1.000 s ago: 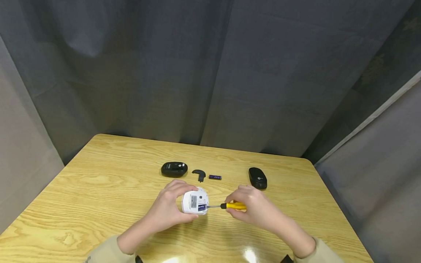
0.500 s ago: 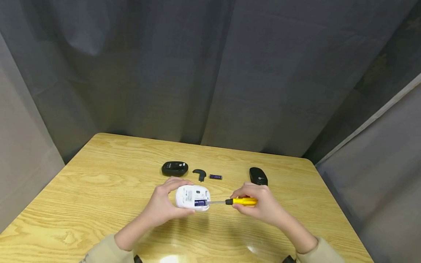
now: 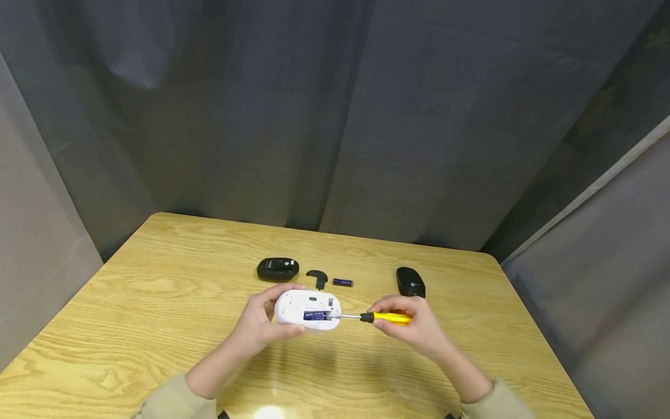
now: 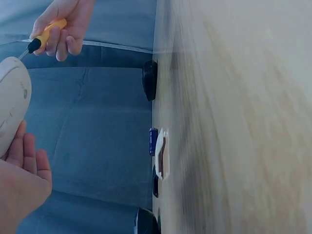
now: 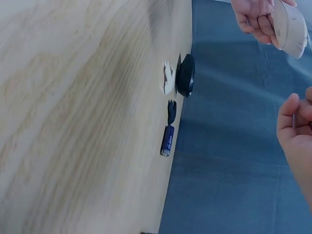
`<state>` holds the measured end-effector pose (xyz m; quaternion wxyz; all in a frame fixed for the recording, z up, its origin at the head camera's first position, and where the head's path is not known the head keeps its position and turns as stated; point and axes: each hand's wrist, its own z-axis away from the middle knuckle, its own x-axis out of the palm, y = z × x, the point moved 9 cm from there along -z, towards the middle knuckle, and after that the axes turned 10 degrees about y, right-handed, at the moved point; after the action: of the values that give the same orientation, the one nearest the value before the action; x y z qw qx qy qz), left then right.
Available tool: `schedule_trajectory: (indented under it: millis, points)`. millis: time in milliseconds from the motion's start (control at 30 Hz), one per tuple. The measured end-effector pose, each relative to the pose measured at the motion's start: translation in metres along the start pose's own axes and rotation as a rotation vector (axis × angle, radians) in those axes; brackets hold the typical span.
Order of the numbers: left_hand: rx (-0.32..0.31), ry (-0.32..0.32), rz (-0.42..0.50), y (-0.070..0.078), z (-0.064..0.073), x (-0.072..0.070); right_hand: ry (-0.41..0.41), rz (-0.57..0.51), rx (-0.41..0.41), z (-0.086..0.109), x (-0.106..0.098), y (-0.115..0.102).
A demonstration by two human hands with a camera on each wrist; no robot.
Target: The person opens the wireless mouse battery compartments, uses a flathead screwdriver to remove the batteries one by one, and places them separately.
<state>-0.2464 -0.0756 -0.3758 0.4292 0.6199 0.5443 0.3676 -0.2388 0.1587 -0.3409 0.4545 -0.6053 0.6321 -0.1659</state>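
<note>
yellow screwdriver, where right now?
Lower part of the head view, just right of centre: the yellow screwdriver is in the right hand, its tip by the battery in the white mouse that the left hand holds.

Glare spots the table (image 3: pixel 131 326) before dim curtains (image 3: pixel 251 116), and both wrist views look washed-out, bluish.

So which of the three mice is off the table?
The white mouse, held up in the left hand; the two black mice both rest on the table.
</note>
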Motion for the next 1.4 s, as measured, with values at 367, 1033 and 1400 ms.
schedule_trajectory:
  millis: [367,1033,1400]
  points:
    - [-0.098,-0.026,0.249,-0.007,0.002,0.010,0.081,-0.122,0.029,0.001,0.004,0.006]
    - [-0.137,-0.002,0.298,-0.010,0.001,0.011,0.122,-0.174,0.035,0.000,0.006,0.008]
    - [-0.100,0.000,0.237,-0.003,0.000,0.007,0.109,-0.139,0.043,-0.003,-0.005,0.002]
